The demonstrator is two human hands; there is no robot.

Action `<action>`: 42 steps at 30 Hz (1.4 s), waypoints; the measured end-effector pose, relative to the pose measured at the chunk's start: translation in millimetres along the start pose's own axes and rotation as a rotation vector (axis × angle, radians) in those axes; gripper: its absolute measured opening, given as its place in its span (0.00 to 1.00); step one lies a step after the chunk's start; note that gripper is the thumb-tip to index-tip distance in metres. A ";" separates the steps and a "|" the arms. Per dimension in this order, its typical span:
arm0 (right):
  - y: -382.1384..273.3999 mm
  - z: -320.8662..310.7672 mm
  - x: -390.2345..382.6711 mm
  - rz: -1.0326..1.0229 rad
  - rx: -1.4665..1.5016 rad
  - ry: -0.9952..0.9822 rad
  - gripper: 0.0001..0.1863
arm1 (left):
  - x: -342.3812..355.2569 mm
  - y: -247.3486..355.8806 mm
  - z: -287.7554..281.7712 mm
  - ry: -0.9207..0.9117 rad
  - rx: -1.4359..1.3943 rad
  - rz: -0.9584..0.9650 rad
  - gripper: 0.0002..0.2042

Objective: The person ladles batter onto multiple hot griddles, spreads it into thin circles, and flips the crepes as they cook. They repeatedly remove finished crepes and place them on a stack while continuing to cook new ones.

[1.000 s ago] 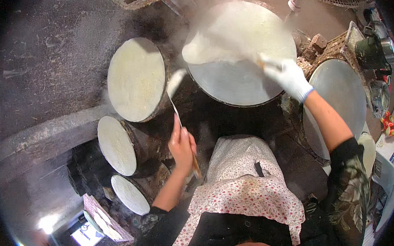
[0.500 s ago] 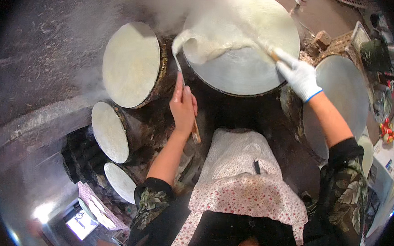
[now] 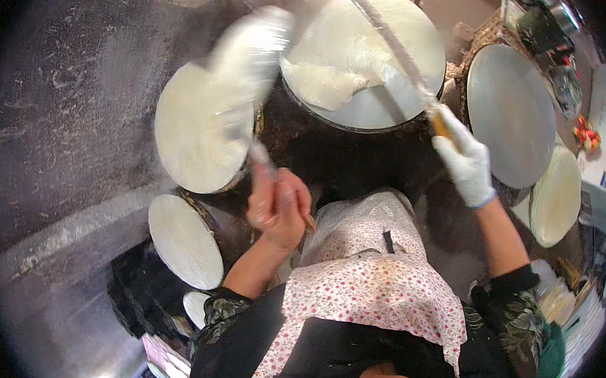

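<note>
My bare left hand (image 3: 279, 205) is closed around the handle of a batter-coated tool (image 3: 262, 156). Its pale head is smeared by motion above the round griddle at left, whose top is covered by a pale crepe (image 3: 197, 143). In my right hand (image 3: 465, 162), in a white knit glove, is the wooden handle of a long metal spatula (image 3: 396, 49). The blade slants up and left over the large round griddle (image 3: 375, 115). Pale batter (image 3: 324, 82) covers most of that griddle, with a ragged, folded near edge; bare metal shows at the front.
A bare grey round griddle (image 3: 510, 119) stands at right, beside a stack of pale crepes (image 3: 557, 196). Lower left are a smaller covered griddle (image 3: 185, 240) and a black ridged object (image 3: 134, 286). A floral apron (image 3: 374, 278) covers my front.
The left tool has swung from the large griddle's edge over the left griddle, its head now blurred. The right spatula's blade now shows in full above the batter. The whole view has shifted somewhat.
</note>
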State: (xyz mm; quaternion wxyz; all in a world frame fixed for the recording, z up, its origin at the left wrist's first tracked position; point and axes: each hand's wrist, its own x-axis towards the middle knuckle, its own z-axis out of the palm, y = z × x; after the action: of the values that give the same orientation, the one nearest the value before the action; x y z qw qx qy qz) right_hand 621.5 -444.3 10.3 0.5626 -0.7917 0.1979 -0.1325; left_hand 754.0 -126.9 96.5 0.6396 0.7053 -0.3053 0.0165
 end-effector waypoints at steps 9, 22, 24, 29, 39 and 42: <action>-74.7 341.9 96.1 0.165 -0.231 -0.141 0.41 | -7.6 25.1 -93.2 0.093 -0.169 -0.098 0.34; -69.6 326.5 30.3 0.184 0.106 0.319 0.38 | -41.4 -3.1 -158.2 0.063 -0.265 -0.291 0.30; -55.3 325.0 38.0 0.291 -0.289 0.131 0.35 | -45.4 -4.8 -157.5 0.065 -0.277 -0.357 0.30; -7.7 242.6 4.8 0.279 -0.316 0.384 0.32 | -51.2 -10.4 -161.6 0.030 -0.270 -0.417 0.30; -50.3 271.6 5.7 0.356 -0.198 0.023 0.35 | -41.6 -8.7 -127.9 -0.061 -0.219 -0.411 0.29; -22.0 219.1 -17.1 0.226 -0.162 0.345 0.32 | -38.9 -5.4 -126.8 -0.092 -0.216 -0.379 0.29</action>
State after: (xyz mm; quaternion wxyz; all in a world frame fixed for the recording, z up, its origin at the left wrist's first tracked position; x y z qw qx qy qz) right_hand 704.7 -246.4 -41.4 0.4665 -0.7725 0.3887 -0.1858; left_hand 771.3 4.7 98.5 0.6886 0.6774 -0.1963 -0.1689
